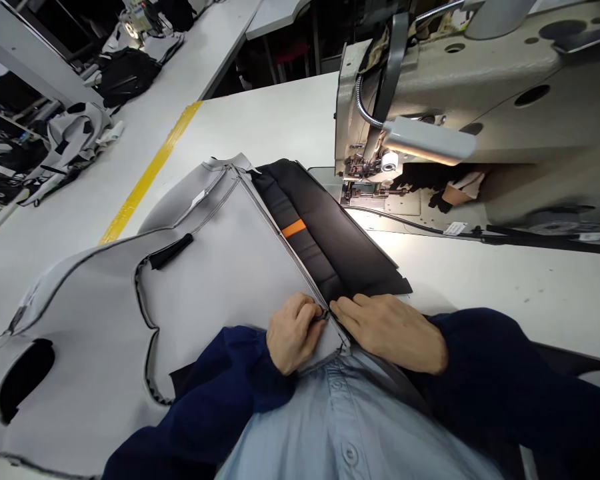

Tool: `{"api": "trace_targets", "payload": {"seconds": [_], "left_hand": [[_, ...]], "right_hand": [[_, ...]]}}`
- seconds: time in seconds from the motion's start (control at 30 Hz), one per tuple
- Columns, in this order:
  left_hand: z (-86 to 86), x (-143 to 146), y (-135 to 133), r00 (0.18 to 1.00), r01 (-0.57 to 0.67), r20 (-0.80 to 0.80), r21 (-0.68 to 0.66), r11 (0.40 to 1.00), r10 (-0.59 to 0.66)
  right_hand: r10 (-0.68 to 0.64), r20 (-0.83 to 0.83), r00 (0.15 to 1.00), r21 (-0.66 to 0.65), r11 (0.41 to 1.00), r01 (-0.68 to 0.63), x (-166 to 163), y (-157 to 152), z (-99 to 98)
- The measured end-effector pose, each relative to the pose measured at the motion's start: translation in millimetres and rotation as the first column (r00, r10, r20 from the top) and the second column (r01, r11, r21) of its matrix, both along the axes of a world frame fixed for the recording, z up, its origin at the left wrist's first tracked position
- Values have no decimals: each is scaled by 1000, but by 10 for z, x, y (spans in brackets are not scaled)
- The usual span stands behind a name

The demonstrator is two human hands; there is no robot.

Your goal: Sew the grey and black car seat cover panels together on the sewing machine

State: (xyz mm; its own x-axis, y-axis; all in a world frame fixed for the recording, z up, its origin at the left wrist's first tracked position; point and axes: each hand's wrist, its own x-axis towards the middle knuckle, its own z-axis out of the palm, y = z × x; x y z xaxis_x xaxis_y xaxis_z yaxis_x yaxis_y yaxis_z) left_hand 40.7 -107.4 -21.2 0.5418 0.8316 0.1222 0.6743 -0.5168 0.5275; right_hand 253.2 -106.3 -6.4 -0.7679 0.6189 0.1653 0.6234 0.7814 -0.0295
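A large sewn cover, which looks like a seat cover (230, 267), lies with its grey backing up across the table and against my body. Along its right side runs a long seam, and beyond that a black panel (325, 220) with ribbed stitching and an orange tab (294, 228). My left hand (296, 332) is closed, pinching the seam edge near its lower end. Just across the seam, my right hand (387, 328) rests over the black panel, its fingers together and gripping at the same edge. Its thumb is mostly hidden.
A sewing machine (430, 87) with a lit lamp (430, 139) stands at the right; its needle area is beyond the black panel. A black cable (405, 223) crosses the table. Yellow tape (150, 177) marks the white tabletop (270, 123). More sewn pieces (70, 143) lie at far left.
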Motion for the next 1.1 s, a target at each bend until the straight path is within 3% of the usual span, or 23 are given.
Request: {"api": "trace_targets", "payload": {"seconds": [0.37,0.67,0.9,1.1], "left_hand": [[-42,-10,1,990,34,135,6,999,-35],[-23,2,0,994,27,110,-12,1000,-26],[-2,40,4,998,-43,46,-58,997,46],[-30,54,28,994,-13,112,-38,999,18]], "right_hand": [[-230,-76,970,14,973,231,-40,-263,-164],[-268,-182,946,60,957,283,-72,-364,-273],[-242,-190,952,133,954,269,-94,-321,-226],[-233,-170,957,162,952,261,-119,-295,-172]]}}
